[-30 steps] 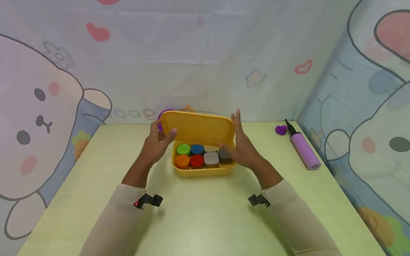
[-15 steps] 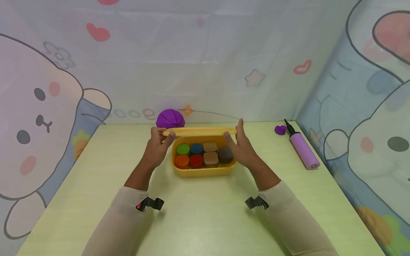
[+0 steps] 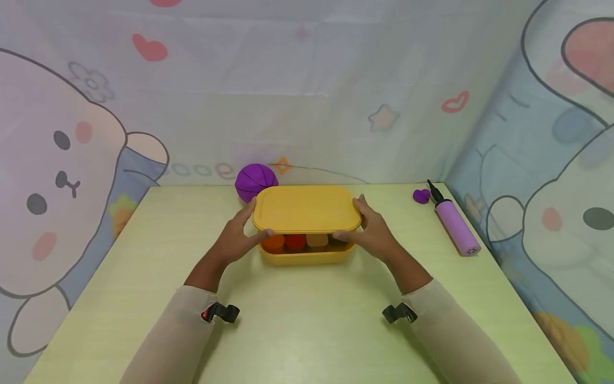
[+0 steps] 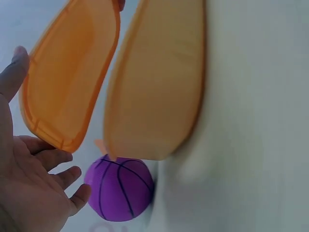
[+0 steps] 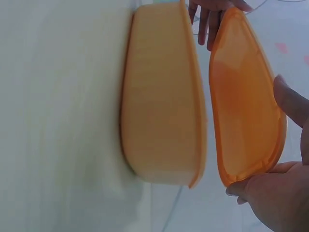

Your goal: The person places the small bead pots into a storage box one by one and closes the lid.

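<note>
Held between both hands, a yellow lid (image 3: pixel 307 209) with rounded corners hovers over a matching yellow box (image 3: pixel 307 260). My left hand (image 3: pixel 235 239) grips its left end, thumb at the near edge and fingers at the far corner. At the opposite end, my right hand (image 3: pixel 374 234) grips it the same way. Below the lid's near edge show an orange round top (image 3: pixel 274 244), a red one (image 3: pixel 295 242) and a tan one (image 3: pixel 317 241); the rest of the contents is hidden. Both wrist views show a gap between the lid's underside (image 5: pixel 246 101) and the box's rim (image 4: pixel 113 87).
Behind the box's left side sits a purple ball (image 3: pixel 256 181) with black lines, against the printed backdrop. A lilac hand pump (image 3: pixel 457 226) with a black nozzle lies at the table's right edge, beside a small purple heart-shaped object (image 3: pixel 421 196).
The lid has tipped from steeply raised, through edge-on, to top side facing me, and has come lower and nearer over the box. Both hands moved with it. The ball is now uncovered.
</note>
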Demonstrator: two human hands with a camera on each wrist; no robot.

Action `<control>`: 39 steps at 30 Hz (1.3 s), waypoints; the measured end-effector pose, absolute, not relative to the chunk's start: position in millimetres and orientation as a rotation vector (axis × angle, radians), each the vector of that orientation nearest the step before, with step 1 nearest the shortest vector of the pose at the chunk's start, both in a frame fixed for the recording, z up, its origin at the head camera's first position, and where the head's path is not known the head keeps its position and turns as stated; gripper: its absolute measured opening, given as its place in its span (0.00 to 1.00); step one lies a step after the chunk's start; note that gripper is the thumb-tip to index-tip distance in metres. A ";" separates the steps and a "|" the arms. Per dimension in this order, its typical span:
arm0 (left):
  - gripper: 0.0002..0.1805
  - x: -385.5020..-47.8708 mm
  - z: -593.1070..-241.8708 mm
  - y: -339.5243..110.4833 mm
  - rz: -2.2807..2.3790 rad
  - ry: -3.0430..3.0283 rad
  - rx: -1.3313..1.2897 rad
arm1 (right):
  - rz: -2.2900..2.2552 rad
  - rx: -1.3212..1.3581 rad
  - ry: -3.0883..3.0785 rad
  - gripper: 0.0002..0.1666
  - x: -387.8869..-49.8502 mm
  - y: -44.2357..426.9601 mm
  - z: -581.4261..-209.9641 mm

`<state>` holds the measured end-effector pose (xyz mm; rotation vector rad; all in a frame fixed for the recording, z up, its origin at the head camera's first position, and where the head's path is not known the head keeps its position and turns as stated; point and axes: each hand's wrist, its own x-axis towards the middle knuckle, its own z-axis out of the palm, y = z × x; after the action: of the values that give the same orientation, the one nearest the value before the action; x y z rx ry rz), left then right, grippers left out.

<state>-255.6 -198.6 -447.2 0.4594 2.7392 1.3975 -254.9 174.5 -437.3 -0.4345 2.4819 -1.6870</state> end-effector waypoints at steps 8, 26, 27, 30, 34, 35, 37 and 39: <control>0.64 -251.6 -468.1 -197.3 1.352 2.771 0.478 | -1.567 -0.452 2.563 0.74 -249.8 178.7 -451.4; 0.66 -250.6 -481.0 -198.5 1.290 2.800 0.461 | -1.461 -0.409 2.647 0.69 -251.5 174.1 -473.6; 0.66 -250.5 -481.5 -198.9 1.292 2.799 0.458 | -1.458 -0.412 2.651 0.69 -251.6 173.8 -473.9; 0.66 -250.0 -484.6 -200.5 1.284 2.798 0.446 | -1.445 -0.418 2.658 0.68 -252.1 172.8 -475.7; 0.66 -249.6 -489.4 -201.7 1.267 2.791 0.436 | -1.428 -0.424 2.665 0.68 -252.7 172.5 -479.0; 0.66 -249.5 -490.1 -201.6 1.269 2.786 0.435 | -1.426 -0.420 2.664 0.68 -252.6 172.4 -479.6; 0.66 -249.5 -490.6 -201.4 1.276 2.775 0.434 | -1.415 -0.425 2.666 0.68 -253.2 172.6 -480.4; 0.66 -249.7 -490.4 -201.3 1.276 2.774 0.435 | -1.419 -0.421 2.660 0.68 -253.0 172.2 -480.2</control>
<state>-249.7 -201.3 -490.4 0.4348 2.7736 1.2760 -253.0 172.2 -480.2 -0.4211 2.6596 -1.4186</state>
